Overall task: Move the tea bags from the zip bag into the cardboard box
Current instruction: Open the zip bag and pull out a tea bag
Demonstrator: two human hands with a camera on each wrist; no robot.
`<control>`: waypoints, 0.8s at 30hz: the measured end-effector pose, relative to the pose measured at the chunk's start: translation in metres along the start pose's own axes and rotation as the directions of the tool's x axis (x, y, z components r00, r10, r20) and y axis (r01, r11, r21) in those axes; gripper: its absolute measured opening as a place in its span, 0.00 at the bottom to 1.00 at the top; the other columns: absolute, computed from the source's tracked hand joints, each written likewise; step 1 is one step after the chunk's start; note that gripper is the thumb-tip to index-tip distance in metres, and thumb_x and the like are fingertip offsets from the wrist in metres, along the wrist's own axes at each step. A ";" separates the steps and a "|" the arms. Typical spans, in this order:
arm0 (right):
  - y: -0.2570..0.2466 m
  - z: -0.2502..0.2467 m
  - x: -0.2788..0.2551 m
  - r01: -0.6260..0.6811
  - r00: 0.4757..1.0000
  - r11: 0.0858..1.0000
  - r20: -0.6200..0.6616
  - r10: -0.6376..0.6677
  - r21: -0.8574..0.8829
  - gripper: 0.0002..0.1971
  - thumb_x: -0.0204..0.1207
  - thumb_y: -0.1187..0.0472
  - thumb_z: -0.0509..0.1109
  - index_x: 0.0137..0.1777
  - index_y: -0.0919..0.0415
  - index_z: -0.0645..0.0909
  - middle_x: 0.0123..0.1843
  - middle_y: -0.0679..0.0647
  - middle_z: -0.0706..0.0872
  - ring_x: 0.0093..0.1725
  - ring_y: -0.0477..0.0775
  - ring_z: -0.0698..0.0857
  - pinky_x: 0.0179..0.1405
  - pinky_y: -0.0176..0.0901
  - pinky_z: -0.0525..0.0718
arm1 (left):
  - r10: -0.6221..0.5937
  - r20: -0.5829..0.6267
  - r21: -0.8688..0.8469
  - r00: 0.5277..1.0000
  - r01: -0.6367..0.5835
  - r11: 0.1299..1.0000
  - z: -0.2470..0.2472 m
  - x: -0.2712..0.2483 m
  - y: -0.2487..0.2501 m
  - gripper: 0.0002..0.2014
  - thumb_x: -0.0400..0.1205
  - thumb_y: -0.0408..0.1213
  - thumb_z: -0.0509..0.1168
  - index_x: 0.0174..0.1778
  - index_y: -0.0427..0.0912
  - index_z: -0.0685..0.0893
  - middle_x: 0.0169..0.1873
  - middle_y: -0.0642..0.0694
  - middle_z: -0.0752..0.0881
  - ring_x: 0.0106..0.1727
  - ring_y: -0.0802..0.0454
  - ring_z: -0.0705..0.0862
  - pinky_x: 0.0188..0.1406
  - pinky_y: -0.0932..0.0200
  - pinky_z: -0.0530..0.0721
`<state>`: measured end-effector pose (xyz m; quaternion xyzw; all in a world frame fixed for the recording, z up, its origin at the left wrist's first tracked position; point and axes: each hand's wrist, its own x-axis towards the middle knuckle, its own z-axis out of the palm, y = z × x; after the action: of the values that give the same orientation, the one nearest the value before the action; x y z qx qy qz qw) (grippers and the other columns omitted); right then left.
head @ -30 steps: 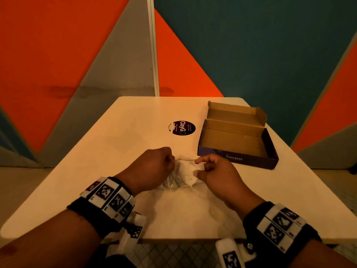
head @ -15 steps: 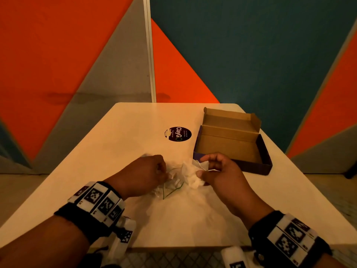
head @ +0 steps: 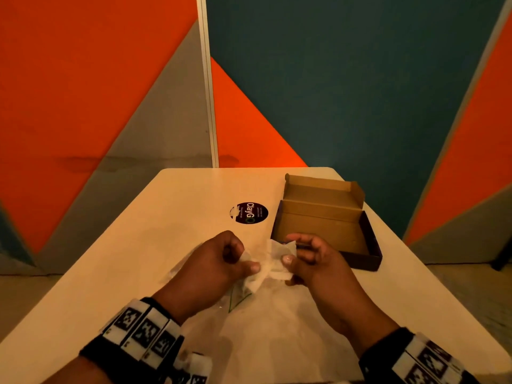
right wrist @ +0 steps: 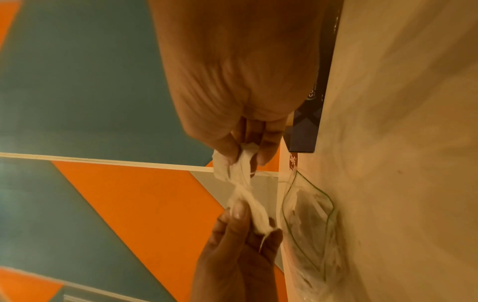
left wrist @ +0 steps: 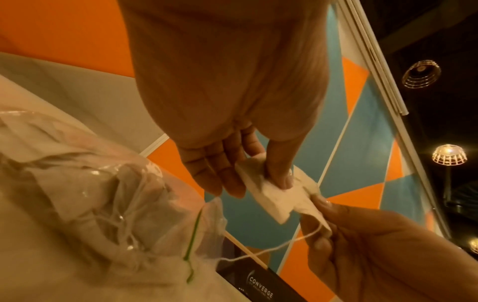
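A small clump of white tea bags (head: pixel 274 261) hangs just above the table between my two hands. My left hand (head: pixel 250 263) pinches one tea bag (left wrist: pixel 271 194) between thumb and fingers. My right hand (head: pixel 291 253) pinches the other end of the clump (right wrist: pixel 225 163), and a thin string (left wrist: pixel 284 245) trails down from it. The clear zip bag (left wrist: pixel 103 194) lies open on the table below my left hand, green zip line (head: pixel 238 297) showing, with more tea bags inside. The open cardboard box (head: pixel 324 225) stands just beyond my right hand and looks empty.
A round dark sticker (head: pixel 248 212) is stuck on the cream table (head: pixel 166 245), left of the box. Orange, grey and teal wall panels close off the far edge. The table's right edge runs close behind the box.
My right hand has drawn the tea bags up out of the zip bag. My left hand has left the bag's mouth and now pinches the clump too.
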<state>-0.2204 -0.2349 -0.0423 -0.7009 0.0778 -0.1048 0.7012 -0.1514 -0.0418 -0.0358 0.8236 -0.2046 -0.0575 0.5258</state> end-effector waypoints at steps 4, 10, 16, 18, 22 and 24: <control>-0.005 -0.007 0.001 -0.004 1.000 0.995 -0.016 0.003 -0.102 0.09 0.78 0.61 0.75 0.56 0.53 0.83 0.40 0.45 0.93 0.30 0.42 0.88 0.38 0.44 0.85 | -0.013 0.022 -0.086 1.000 0.015 0.996 -0.007 -0.003 0.001 0.18 0.70 0.36 0.81 0.53 0.51 0.85 0.32 0.53 0.78 0.32 0.61 0.78 0.33 0.66 0.77; -0.008 -0.004 0.002 -0.034 0.999 0.993 -0.008 0.033 -0.111 0.09 0.75 0.59 0.78 0.53 0.57 0.88 0.40 0.52 0.94 0.31 0.46 0.88 0.37 0.43 0.84 | 0.059 0.085 -0.229 0.995 -0.039 0.973 -0.012 -0.011 0.020 0.10 0.74 0.39 0.76 0.43 0.35 0.88 0.39 0.34 0.89 0.37 0.50 0.86 0.40 0.56 0.83; -0.005 -0.003 0.005 -0.066 0.997 0.998 -0.036 0.067 0.023 0.10 0.74 0.63 0.79 0.54 0.53 0.86 0.39 0.47 0.93 0.35 0.48 0.90 0.36 0.43 0.88 | 0.043 -0.015 -0.535 0.999 -0.044 0.843 -0.020 -0.006 0.031 0.11 0.71 0.37 0.73 0.45 0.35 0.86 0.42 0.32 0.90 0.41 0.38 0.87 0.39 0.49 0.87; -0.005 -0.005 0.006 -0.074 0.997 0.996 -0.031 0.076 0.048 0.12 0.75 0.63 0.77 0.56 0.51 0.85 0.40 0.45 0.93 0.36 0.49 0.90 0.40 0.46 0.89 | 0.023 -0.053 -0.562 0.998 -0.048 0.826 -0.025 -0.004 0.032 0.09 0.71 0.38 0.73 0.43 0.38 0.87 0.43 0.28 0.89 0.39 0.35 0.86 0.34 0.50 0.87; -0.005 -0.008 0.009 -0.097 0.994 0.995 -0.051 0.098 0.024 0.15 0.75 0.66 0.77 0.57 0.48 0.84 0.46 0.47 0.91 0.37 0.52 0.93 0.45 0.49 0.90 | -0.092 -0.136 -0.678 0.986 -0.025 0.735 -0.034 -0.001 0.028 0.13 0.65 0.38 0.80 0.39 0.42 0.83 0.41 0.35 0.90 0.37 0.44 0.90 0.32 0.53 0.86; -0.005 -0.008 0.010 -0.112 0.991 0.994 -0.069 0.113 0.011 0.14 0.75 0.66 0.77 0.56 0.50 0.83 0.48 0.48 0.91 0.39 0.54 0.92 0.45 0.48 0.89 | -0.177 -0.174 -0.682 0.969 0.011 0.731 -0.039 0.001 0.022 0.13 0.64 0.34 0.78 0.35 0.45 0.79 0.40 0.41 0.90 0.38 0.48 0.89 0.37 0.53 0.81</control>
<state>-0.2126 -0.2452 -0.0374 -0.6888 0.1411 -0.0896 0.7054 -0.1439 -0.0172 0.0011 0.5866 -0.0660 -0.0598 0.8050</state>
